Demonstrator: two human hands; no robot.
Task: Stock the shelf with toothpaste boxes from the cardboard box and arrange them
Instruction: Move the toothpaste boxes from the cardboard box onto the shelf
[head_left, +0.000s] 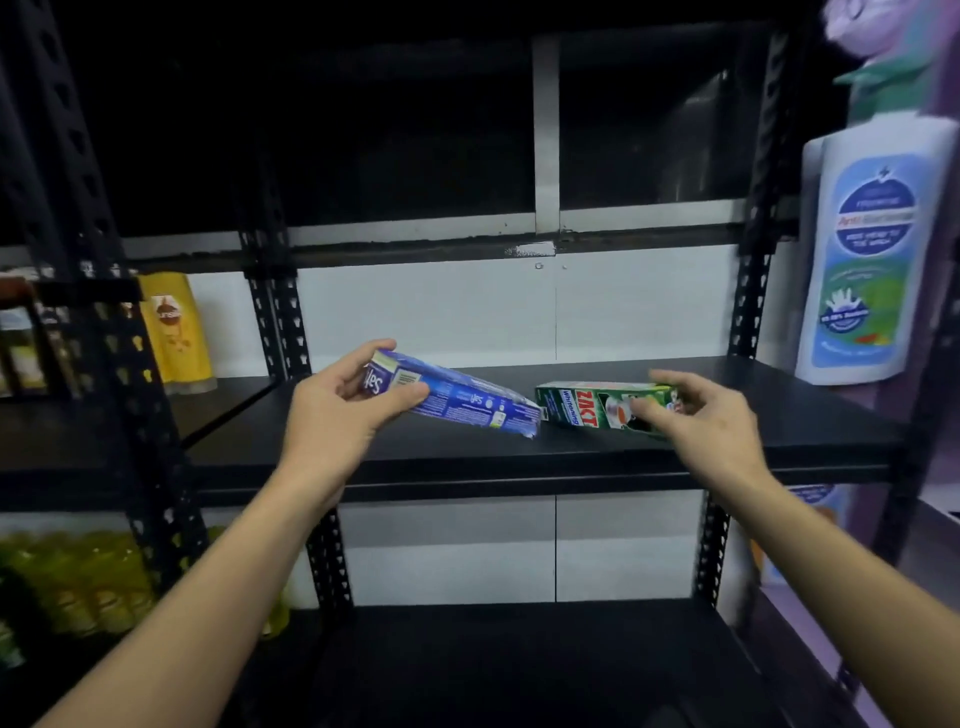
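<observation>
My left hand (337, 410) grips the near end of a blue toothpaste box (467, 400), which tilts down to the right over the black shelf (519, 452). A green toothpaste box (582, 408) lies on the shelf just right of the blue one. My right hand (701, 421) is at the green box's right end, with its fingers curled loosely over the box; motion blur hides how firm the hold is. The cardboard box is out of view.
Black slotted uprights (280, 322) frame the shelf bay. A yellow pouch (176, 332) stands on the left shelf. A large white pump bottle (872, 249) stands at the right. Yellow bottles (78, 582) fill the lower left shelf. A lower black shelf (519, 649) sits beneath.
</observation>
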